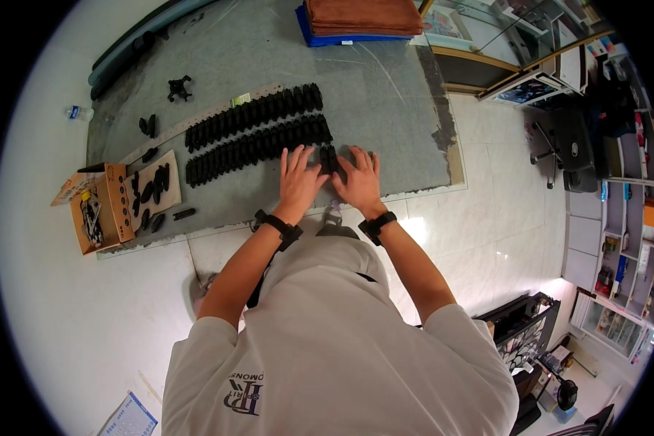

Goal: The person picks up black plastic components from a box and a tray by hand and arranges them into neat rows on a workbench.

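Across the grey work surface (400,109) run two rows of black pieces (254,148), with folded cloths (363,16) beyond and a cardboard box (120,207) to the left. The left hand (298,185) and right hand (357,182) sit slightly apart, flanking a short black cluster (328,158) by the nearer row's right end; whether either grips it, I can't tell.

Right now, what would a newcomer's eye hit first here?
Probably the two long rows of black pieces, packed side by side across the middle of the grey work surface. Next, the left hand and right hand at its near edge, on either side of a few more black pieces. Then the brown and blue cloth stack at the far edge.
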A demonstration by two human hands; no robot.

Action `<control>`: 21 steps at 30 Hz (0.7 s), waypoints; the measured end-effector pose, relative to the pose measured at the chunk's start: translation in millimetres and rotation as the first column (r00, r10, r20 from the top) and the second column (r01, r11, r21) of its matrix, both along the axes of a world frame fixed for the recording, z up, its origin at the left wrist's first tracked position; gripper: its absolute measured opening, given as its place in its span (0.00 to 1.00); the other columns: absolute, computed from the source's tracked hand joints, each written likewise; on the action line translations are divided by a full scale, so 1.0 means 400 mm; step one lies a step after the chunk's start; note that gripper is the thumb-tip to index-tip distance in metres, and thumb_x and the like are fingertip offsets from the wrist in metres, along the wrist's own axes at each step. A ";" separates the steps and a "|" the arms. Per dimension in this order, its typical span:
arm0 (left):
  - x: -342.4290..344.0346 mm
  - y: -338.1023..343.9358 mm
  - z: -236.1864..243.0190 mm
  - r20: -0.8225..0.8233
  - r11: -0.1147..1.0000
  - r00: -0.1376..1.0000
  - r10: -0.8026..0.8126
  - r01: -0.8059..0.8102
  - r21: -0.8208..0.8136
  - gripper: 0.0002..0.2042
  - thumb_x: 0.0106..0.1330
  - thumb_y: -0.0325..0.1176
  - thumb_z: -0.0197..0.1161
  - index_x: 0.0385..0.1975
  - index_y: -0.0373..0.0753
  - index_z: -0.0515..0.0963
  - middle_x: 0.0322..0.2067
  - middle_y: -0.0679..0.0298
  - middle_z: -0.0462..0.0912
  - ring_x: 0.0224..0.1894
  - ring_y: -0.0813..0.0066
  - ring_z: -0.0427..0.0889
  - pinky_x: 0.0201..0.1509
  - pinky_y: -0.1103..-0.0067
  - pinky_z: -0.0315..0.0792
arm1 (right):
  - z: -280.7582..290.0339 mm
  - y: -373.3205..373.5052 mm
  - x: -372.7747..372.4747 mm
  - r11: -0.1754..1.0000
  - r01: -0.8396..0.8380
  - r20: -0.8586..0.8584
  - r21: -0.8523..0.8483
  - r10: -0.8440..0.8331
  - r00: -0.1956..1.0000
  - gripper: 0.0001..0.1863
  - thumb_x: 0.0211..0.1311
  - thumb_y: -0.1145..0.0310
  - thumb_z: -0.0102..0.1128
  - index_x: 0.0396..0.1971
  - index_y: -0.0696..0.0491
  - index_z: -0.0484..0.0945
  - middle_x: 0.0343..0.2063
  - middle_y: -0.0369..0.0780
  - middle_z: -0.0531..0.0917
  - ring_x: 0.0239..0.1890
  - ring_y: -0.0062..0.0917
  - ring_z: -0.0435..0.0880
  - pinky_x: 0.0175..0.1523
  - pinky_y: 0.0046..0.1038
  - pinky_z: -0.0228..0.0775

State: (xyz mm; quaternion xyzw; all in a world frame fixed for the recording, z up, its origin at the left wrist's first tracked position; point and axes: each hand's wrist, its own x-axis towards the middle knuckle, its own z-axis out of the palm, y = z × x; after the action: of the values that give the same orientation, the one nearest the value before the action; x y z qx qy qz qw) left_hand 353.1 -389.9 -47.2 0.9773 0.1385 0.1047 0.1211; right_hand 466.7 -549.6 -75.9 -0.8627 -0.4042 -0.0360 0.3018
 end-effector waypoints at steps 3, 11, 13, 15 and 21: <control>-0.002 -0.001 -0.002 -0.001 1.000 1.000 0.002 -0.002 0.000 0.17 0.67 0.47 0.74 0.46 0.41 0.93 0.68 0.58 0.77 0.78 0.57 0.65 0.87 0.51 0.48 | -0.001 -0.003 -0.003 1.000 0.006 0.000 -0.003 -0.006 1.000 0.24 0.60 0.55 0.71 0.54 0.49 0.89 0.68 0.47 0.78 0.74 0.43 0.71 0.81 0.61 0.51; -0.036 0.019 0.027 0.017 0.999 1.000 -0.015 0.016 -0.050 0.19 0.66 0.47 0.75 0.52 0.43 0.90 0.68 0.59 0.76 0.77 0.57 0.66 0.86 0.51 0.50 | 0.023 0.004 -0.033 0.999 0.044 -0.020 0.011 -0.044 0.999 0.28 0.63 0.54 0.70 0.61 0.50 0.83 0.69 0.47 0.76 0.75 0.46 0.71 0.81 0.62 0.50; -0.065 0.041 0.032 0.010 0.999 1.000 -0.018 0.018 -0.050 0.20 0.66 0.46 0.75 0.55 0.44 0.89 0.69 0.59 0.76 0.78 0.57 0.66 0.86 0.51 0.50 | 0.046 0.019 -0.057 0.999 0.023 0.001 0.022 -0.023 1.000 0.29 0.64 0.55 0.70 0.63 0.50 0.82 0.69 0.48 0.76 0.74 0.46 0.70 0.81 0.63 0.50; -0.101 0.070 0.038 0.005 0.999 1.000 -0.019 0.019 -0.050 0.22 0.67 0.45 0.75 0.58 0.46 0.87 0.69 0.60 0.76 0.78 0.58 0.66 0.86 0.51 0.50 | 0.068 0.042 -0.084 0.998 -0.056 0.036 0.035 0.055 0.998 0.29 0.64 0.57 0.70 0.64 0.50 0.81 0.68 0.48 0.76 0.74 0.47 0.71 0.81 0.63 0.50; -0.217 0.177 0.076 -0.025 0.990 0.994 -0.106 0.108 0.086 0.30 0.69 0.44 0.74 0.71 0.50 0.77 0.75 0.63 0.71 0.81 0.62 0.62 0.88 0.54 0.48 | 0.110 0.154 -0.174 0.991 -0.130 0.078 -0.008 0.130 0.988 0.29 0.63 0.59 0.71 0.65 0.50 0.81 0.68 0.48 0.77 0.74 0.47 0.71 0.81 0.62 0.51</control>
State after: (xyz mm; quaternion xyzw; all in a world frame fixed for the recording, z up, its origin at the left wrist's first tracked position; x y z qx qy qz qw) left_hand 266.3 -319.1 -16.7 0.9887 0.0825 0.0940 0.0824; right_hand 397.3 -487.9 -32.1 -0.8329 -0.4713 -0.0495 0.2860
